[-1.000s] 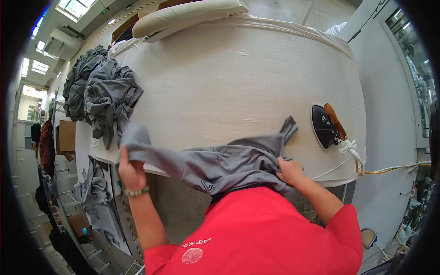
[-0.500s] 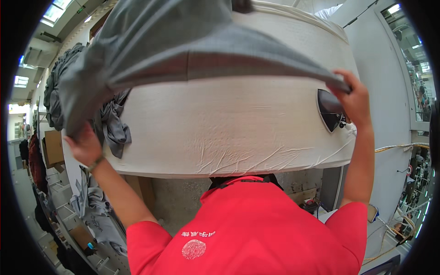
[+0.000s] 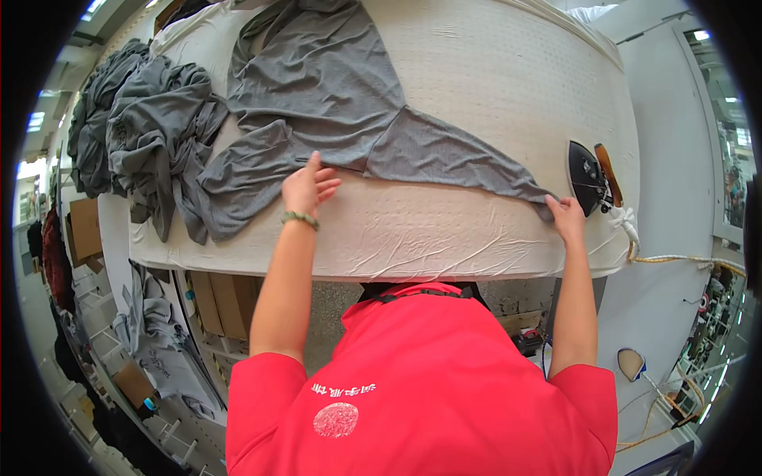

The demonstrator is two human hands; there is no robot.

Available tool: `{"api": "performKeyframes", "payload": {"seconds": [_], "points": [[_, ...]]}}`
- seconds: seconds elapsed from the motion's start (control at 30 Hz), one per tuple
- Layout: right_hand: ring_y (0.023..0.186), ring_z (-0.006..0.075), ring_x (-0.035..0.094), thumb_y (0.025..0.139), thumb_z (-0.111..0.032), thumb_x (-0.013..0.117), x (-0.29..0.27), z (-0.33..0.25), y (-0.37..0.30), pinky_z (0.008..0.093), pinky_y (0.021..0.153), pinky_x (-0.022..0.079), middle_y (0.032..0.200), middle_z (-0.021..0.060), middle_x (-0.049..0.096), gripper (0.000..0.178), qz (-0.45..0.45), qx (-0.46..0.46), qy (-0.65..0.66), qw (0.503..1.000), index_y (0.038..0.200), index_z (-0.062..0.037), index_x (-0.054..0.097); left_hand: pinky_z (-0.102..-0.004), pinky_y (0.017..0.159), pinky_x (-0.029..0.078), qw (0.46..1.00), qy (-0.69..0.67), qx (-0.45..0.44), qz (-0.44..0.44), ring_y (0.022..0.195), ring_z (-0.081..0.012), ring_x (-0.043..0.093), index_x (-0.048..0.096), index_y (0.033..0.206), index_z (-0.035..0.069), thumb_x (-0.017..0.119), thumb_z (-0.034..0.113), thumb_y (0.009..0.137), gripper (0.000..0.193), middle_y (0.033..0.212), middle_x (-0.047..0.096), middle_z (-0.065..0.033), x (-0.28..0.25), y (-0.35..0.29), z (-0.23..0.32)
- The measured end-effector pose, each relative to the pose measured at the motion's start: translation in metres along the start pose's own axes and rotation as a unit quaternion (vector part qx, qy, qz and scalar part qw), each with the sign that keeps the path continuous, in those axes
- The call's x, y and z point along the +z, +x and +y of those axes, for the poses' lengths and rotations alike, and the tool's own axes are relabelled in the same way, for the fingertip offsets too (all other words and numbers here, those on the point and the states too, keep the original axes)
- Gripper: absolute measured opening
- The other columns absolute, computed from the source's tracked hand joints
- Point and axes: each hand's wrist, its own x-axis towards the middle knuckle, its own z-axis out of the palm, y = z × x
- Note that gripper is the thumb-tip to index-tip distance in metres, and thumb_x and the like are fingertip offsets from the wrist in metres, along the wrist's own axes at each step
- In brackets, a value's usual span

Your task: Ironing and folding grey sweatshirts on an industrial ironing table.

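Cream-covered tbl [image 3: 444, 226], wht wall [image 3: 671, 159], R fingers [image 3: 562, 206] on gray garment [image 3: 329, 95]

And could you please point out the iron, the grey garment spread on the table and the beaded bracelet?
Iron [image 3: 586, 179]: head view, on its dark plate.
Grey garment [image 3: 321, 79]: head view, on its broad body.
Beaded bracelet [image 3: 301, 216]: head view, on its beads.
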Motion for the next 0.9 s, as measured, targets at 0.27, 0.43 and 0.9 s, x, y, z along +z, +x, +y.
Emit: {"api": "performKeyframes", "payload": {"seconds": [0.27, 0.43, 0.9], "points": [[0.077, 0.0111, 0.065, 0.097, -0.015, 0.077, -0.029, -0.036, -0.025, 0.0272, 0.067, 0.058, 0.089, 0.0029, 0.066, 0.02, 0.055, -0.078, 0.204, 0.974, 0.102, -0.0007, 0.064, -0.0368, 0.073, 0.061, 0.99, -0.118, -0.014, 0.074, 0.095, -0.0254, 0.076, 0.069, 0.109, 0.002, 0.074, 0.028, 0.098, 0.028, 0.114, 0.076, -0.0148, -0.02, 0.062, 0.002], [0.083, 0.0114, 0.065, 0.1, -0.005, 0.071, -0.081, -0.011, -0.042, 0.029, 0.072, 0.065, 0.095, 0.0046, 0.064, 0.014, 0.133, -0.105, 0.325, 0.93, 0.107, 0.0007, 0.061, -0.0467, 0.104, 0.052, 0.866, -0.406, 0.089, -0.277, 0.125, -0.0272, 0.065, 0.068, 0.121, 0.007, 0.073, 0.018, 0.096, 0.027, 0.123, 0.074, -0.0097, -0.061, 0.024, -0.004], [0.086, 0.0095, 0.063, 0.098, -0.004, 0.072, -0.122, -0.036, -0.003, 0.026, 0.081, 0.054, 0.093, 0.0016, 0.066, 0.011, 0.184, -0.185, 0.144, 0.954, 0.104, -0.0017, 0.063, -0.0296, 0.078, 0.053, 0.956, -0.01, 0.267, -0.12, 0.084, -0.0144, 0.067, 0.074, 0.117, 0.004, 0.071, 0.018, 0.101, 0.021, 0.1, 0.073, -0.0007, -0.054, -0.073, 0.122]]}}
